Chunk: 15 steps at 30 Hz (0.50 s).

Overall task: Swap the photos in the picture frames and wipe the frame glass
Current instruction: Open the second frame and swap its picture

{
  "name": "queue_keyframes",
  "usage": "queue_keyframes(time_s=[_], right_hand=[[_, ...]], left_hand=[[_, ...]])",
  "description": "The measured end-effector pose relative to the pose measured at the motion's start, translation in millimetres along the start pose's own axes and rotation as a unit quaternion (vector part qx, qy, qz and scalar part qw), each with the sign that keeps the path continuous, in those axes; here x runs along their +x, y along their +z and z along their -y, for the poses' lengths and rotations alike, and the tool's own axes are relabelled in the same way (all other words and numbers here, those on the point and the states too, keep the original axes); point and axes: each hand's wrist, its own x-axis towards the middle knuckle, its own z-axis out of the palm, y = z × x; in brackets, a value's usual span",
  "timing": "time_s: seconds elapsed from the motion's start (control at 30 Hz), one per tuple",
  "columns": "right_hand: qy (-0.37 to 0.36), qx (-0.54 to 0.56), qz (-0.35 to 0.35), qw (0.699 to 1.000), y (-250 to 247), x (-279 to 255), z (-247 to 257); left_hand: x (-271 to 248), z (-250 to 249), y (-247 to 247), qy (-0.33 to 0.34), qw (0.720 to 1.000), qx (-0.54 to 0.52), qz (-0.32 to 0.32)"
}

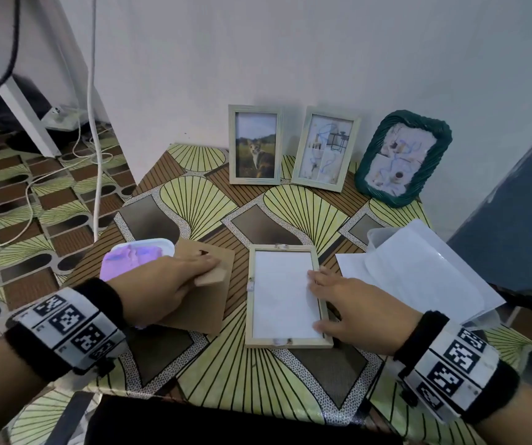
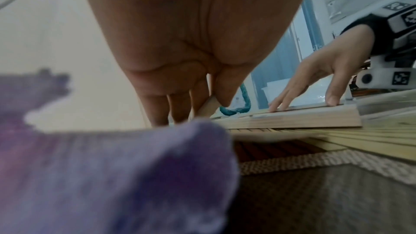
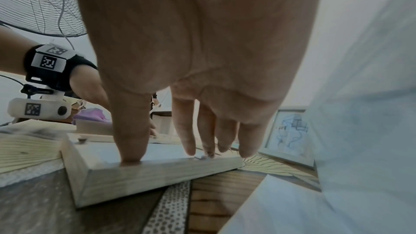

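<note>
Patterned table [image 1: 290, 390] underneath everything; against the wall at its far edge, three standing frames: cat-photo frame [image 1: 255, 144], pale frame with a sketch print [image 1: 325, 149], green rope-edged frame [image 1: 403, 157]. At the right, clear plastic sleeve [image 1: 418, 271] lying flat. At centre, open wooden frame [image 1: 285, 297] lying face down, white sheet [image 1: 282, 293] seated inside the rebate, small tabs visible at the rim. Just left of it, brown backing board [image 1: 206, 303], stiff, thin and light by the look of it; partly overlapping a white tub with a purple cloth [image 1: 136, 256].

Left hand [image 1: 174, 284] curled on the board's little stand piece, pinched between thumb and fingers, seen also from the left wrist [image 2: 202, 77]; board apparently lifted at that edge. Right hand [image 1: 348, 303] flat and relaxed, fingertips [image 3: 133, 156] pressing on the sheet and the frame's right rail, gripping nothing.

Probably glass beneath the sheet, so fragile and slippery; best held by the wooden rails, never by the pane. Sheet flimsy, prone to creasing; best kept flat under spread fingers. Board easiest steered by the stand, then dropped square into the rebate.
</note>
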Motion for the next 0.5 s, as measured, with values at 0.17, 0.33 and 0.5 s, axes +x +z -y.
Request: queue_keyframes(time_s=[0.17, 0.33, 0.5], right_hand=[[-0.035, -0.018, -0.01, 0.999, 1.5, -4.8, 2.0], [-0.061, -0.06, 0.015, 0.996, 1.0, 0.3, 6.9], [-0.062, -0.123, 0.068, 0.988, -6.3, 5.6, 8.5]], left_hand=[[11.6, -3.0, 17.5, 0.018, 0.998, 0.032, 0.06], [16.2, -6.5, 31.8, 0.026, 0.98, 0.165, 0.106], [15.4, -15.5, 33.9, 0.02, 0.975, 0.188, 0.118]])
